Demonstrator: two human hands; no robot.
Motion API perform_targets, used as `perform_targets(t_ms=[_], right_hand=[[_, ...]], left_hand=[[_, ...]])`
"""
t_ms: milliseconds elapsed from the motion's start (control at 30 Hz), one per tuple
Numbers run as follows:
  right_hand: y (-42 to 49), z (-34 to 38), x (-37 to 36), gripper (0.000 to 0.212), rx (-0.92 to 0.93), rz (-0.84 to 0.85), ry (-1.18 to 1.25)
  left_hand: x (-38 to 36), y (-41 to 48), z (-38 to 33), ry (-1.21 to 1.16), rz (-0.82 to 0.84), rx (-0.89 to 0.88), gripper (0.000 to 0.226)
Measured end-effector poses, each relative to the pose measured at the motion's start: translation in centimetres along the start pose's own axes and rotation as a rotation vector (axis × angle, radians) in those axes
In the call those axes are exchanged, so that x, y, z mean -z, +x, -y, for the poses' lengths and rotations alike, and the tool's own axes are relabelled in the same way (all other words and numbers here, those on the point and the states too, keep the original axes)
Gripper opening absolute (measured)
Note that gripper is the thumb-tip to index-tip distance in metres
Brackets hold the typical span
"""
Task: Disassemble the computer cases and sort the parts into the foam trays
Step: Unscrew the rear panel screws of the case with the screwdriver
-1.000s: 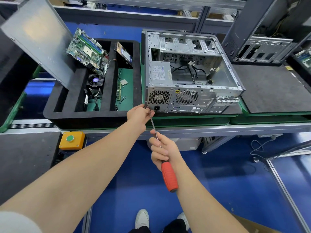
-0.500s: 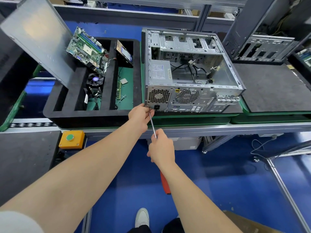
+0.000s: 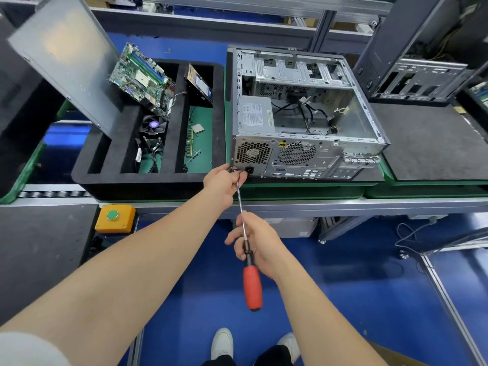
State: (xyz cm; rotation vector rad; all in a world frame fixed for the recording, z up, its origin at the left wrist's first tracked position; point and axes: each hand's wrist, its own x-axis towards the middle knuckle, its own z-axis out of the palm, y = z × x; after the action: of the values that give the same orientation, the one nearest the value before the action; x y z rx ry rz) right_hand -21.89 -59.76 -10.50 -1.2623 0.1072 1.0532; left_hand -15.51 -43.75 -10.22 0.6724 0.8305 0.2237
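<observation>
Yellow button box [image 3: 115,218] with a green pushbutton just under the conveyor rollers [image 3: 52,194] at left, loose cables [image 3: 412,239] trailing on the blue floor [image 3: 343,286] at right.

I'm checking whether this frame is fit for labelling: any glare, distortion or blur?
Head view: wide-angle distortion slightly bows the conveyor rail; soft glare on the leaning side panel; computer case and screwdriver look sharp, no evident motion blur.
</observation>
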Motion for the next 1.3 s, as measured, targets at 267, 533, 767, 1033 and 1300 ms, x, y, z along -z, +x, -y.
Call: perform_targets(t_ms=[267,533,767,1033,1300], right_hand=[[-0.2,-0.9,0.8,0.019,-0.107,0.235,0.510],[-0.5,-0.6,-1.0,0.017,0.120,-0.267,-0.458],[0.0,-1.0,-2.1,0.014,0.233,-0.531,-0.902],[0.5,-2.4,-2.0,0.015,0.185,-0.515,-0.891],[-0.2,-1.1,-1.6,0.017,0.176,-0.470,-0.862]], left_hand=[[0.3,-0.2,-0.4,-0.009,0.049,0.043,0.051],[0.3,-0.3,-0.2,-0.078,0.045,0.104,0.013],[-0.1,-0.2,0.5,-0.012,-0.026,0.088,0.009],[-0.6,-0.7,0.6,-0.010,-0.079,0.077,0.020],[-0.1,-1.6,0.8,0.011,0.006,0.098,0.021]])
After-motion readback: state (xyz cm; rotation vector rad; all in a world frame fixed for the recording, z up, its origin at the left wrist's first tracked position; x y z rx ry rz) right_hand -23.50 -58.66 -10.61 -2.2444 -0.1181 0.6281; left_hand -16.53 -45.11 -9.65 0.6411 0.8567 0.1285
